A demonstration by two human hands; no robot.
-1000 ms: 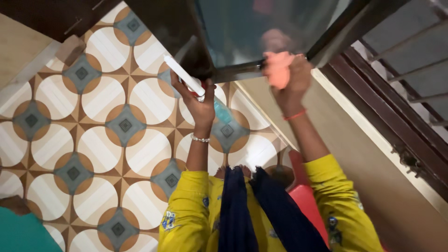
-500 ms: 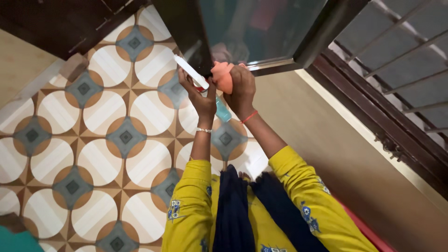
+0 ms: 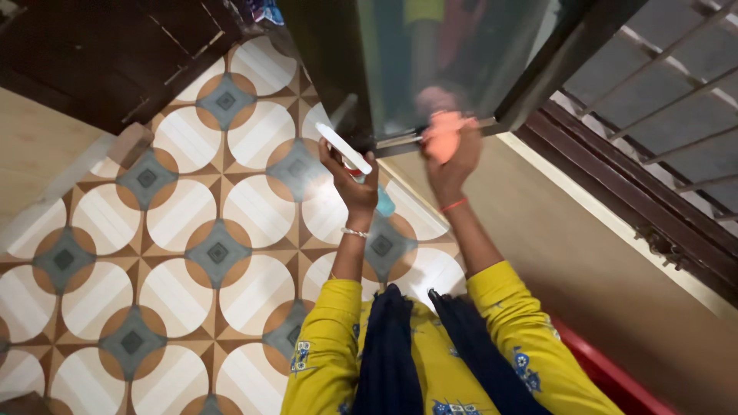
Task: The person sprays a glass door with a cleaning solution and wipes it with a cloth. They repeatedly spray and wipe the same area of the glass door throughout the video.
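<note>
My left hand (image 3: 352, 183) is raised and grips a spray bottle (image 3: 347, 152) with a white head and a pale blue body, just below the dark frame of an open window pane (image 3: 438, 54). My right hand (image 3: 452, 157) presses an orange cloth (image 3: 440, 135) against the lower edge of the glass, near the pane's bottom rail. The hand is blurred from motion. Both arms wear yellow sleeves, and a dark blue scarf hangs down my front.
Below lies a tiled floor (image 3: 177, 230) with white circles and brown and grey shapes. A dark wooden door (image 3: 115, 54) stands at top left. A window sill (image 3: 607, 230) and dark frame with metal bars (image 3: 669, 115) run along the right. Something red (image 3: 607, 376) sits at bottom right.
My right hand has slid the orange cloth rightward along the pane's lower edge, away from my left hand. The left hand still holds the bottle in about the same place.
</note>
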